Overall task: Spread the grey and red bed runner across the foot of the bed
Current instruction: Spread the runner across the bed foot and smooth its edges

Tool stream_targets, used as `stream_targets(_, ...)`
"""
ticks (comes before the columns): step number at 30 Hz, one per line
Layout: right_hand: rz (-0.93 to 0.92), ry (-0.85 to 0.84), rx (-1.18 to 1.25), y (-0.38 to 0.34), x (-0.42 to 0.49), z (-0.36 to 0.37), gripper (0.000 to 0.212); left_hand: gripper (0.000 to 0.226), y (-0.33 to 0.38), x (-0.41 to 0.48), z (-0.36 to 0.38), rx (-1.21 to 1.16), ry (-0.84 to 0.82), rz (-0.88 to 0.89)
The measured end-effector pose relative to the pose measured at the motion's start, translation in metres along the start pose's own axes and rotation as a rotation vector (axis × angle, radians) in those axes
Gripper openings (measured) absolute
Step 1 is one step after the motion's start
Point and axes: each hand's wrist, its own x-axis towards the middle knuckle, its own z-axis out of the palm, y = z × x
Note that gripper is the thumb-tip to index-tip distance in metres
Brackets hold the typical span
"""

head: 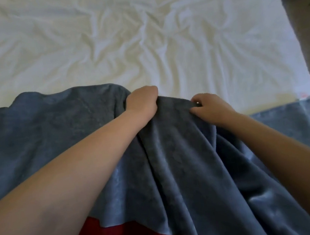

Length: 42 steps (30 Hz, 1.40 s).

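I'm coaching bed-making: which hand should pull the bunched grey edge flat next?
Probably the right hand: it pinches the bed runner nearest the white sheet left bare on that side. The left hand grips beside cloth already lying flat.

My left grip [144, 103] and right grip [209, 107] clutch the far edge of the grey runner [176, 164], bunched between them, on the wrinkled white sheet [138, 30].

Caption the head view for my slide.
Left hand and right hand grip the runner on a wrinkled white sheet.
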Motion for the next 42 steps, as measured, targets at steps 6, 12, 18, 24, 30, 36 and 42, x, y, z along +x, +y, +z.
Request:
stream_targets(6, 0.083, 0.372, -0.087, 0.044, 0.013, -0.03, 0.016, 0.012, 0.05, 0.023, -0.012, -0.077, 0.246, 0.03)
stream_targets(12, 0.024, 0.298, 0.08, 0.09, -0.022, -0.027, 0.024, 0.021, 0.115, 0.017, -0.005, -0.133, 0.21, 0.222)
stream_targets(18, 0.033, -0.052, -0.205, 0.142, -0.064, -0.049, 0.02, 0.036, 0.191, 0.011, 0.01, -0.14, -0.01, 0.539)
stream_targets(24, -0.006, 0.131, -0.581, 0.175, -0.064, -0.071, 0.017, 0.009, 0.24, 0.02, 0.024, 0.162, -0.141, 0.425)
stream_targets(30, 0.087, 0.466, -0.464, 0.203, -0.053, -0.093, 0.025, 0.014, 0.275, 0.057, 0.014, 0.004, 0.093, 0.391)
stream_targets(36, 0.057, 0.395, -0.531, 0.215, -0.053, -0.079, 0.015, 0.02, 0.297, 0.057, 0.033, -0.058, 0.044, 0.459)
stream_targets(42, 0.234, 0.537, -0.52, 0.249, -0.048, -0.109, 0.025, 0.01, 0.341, 0.078, 0.034, -0.149, 0.11, 0.48)
